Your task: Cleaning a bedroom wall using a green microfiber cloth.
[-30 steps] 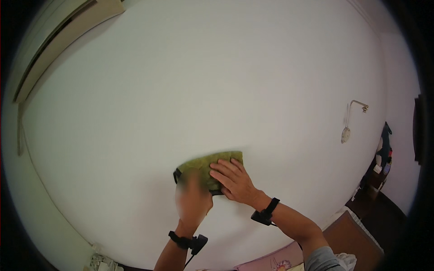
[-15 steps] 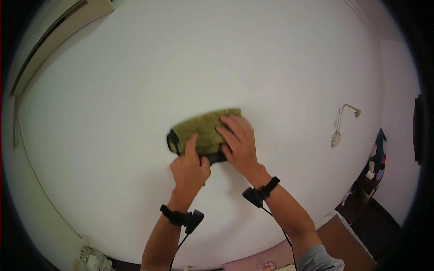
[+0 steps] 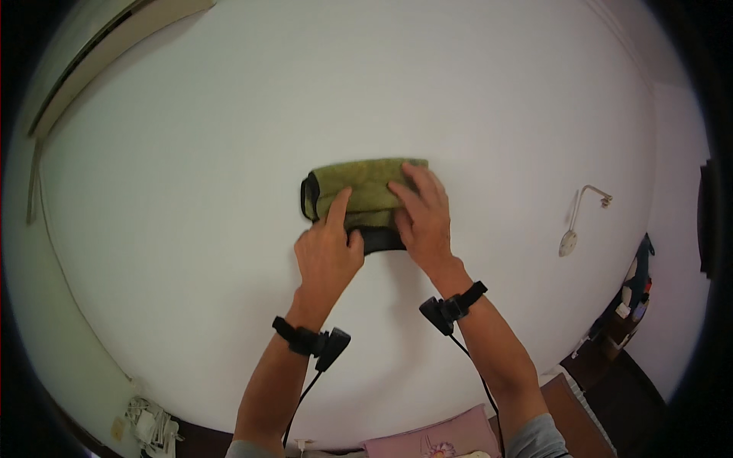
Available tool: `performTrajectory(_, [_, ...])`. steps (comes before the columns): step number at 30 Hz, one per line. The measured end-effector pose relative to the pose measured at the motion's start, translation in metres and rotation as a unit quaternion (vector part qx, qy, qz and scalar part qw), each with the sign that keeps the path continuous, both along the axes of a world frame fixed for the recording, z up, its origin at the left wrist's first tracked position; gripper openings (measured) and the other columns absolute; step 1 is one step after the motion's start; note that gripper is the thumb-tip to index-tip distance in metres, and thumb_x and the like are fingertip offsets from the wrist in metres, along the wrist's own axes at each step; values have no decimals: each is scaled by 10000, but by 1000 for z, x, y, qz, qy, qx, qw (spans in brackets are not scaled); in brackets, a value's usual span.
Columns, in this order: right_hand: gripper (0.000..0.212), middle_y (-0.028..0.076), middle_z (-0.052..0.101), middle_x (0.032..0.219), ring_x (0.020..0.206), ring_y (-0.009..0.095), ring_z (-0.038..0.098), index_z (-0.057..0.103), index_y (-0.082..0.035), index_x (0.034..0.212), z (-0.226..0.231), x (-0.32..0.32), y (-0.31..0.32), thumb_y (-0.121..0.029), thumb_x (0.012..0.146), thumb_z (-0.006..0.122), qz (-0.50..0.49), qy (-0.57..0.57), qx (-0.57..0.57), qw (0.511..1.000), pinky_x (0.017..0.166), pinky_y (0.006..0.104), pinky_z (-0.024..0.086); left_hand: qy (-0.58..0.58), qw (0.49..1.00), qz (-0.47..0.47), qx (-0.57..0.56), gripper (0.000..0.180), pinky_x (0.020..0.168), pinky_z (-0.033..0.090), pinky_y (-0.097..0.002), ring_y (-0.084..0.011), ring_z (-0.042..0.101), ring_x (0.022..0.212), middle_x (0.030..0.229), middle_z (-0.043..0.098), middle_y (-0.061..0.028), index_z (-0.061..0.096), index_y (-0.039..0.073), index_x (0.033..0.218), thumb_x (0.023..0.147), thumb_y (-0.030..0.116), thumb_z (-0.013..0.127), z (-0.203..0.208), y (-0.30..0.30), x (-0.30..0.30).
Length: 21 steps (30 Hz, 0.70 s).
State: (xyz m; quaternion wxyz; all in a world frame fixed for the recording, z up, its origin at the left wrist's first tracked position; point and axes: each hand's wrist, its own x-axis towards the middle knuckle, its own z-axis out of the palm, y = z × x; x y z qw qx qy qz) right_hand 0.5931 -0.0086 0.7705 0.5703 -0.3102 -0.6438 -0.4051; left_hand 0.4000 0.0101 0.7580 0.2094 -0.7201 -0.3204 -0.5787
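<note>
Black straps [image 3: 307,342] with cables circle both wrists. The left hand [image 3: 324,256] rests on the near left part of a folded green cloth [image 3: 366,174], index finger extended; whether it grips cannot be told. The right hand [image 3: 429,217] lies with fingers spread over the cloth's right end. The cloth, dark-edged at left, is up at a white wall [image 3: 366,91]. A pink cushion [image 3: 466,432] sits low down, right of centre; a bent-armed fixture [image 3: 568,243] is mounted far right.
</note>
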Motion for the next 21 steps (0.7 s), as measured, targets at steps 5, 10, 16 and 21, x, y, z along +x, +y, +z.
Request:
performTrajectory(5, [540, 151, 526, 1494, 1365, 410, 480, 686, -44, 1246, -58, -10, -3, 80, 723, 734, 8, 8, -79, 997, 1129, 502, 431, 18, 999, 4, -45, 608, 529, 512, -391, -255, 611, 526, 608, 587, -48, 579, 82, 1368, 775, 50, 709, -54, 8, -11])
performTrajectory(10, [497, 126, 578, 1413, 1283, 393, 530, 742, -59, 1159, -176, -22, -11, 75, 682, 772, 44, -14, -155, 987, 1096, 497, 474, 34, 992, 1, -125, 604, 513, 521, -390, -257, 621, 519, 600, 588, -35, 562, 48, 1333, 750, 44, 719, -191, 7, -32])
performTrajectory(16, [458, 135, 602, 1376, 1268, 389, 526, 741, -64, 1099, -143, -24, 1, 124, 681, 720, 65, -25, -112, 991, 1044, 483, 486, -14, 996, -22, -83, 631, 533, 521, -339, -211, 619, 536, 640, 609, -32, 592, 27, 1333, 720, -5, 738, -168, 2, -30])
performTrajectory(21, [463, 123, 562, 1445, 1302, 401, 512, 728, -57, 1120, -68, -34, 1, 136, 700, 728, 34, 58, -46, 997, 1038, 482, 490, -26, 999, -32, -17, 569, 515, 491, -349, -222, 592, 527, 640, 597, -33, 612, 46, 1310, 753, -7, 715, -82, 2, -23])
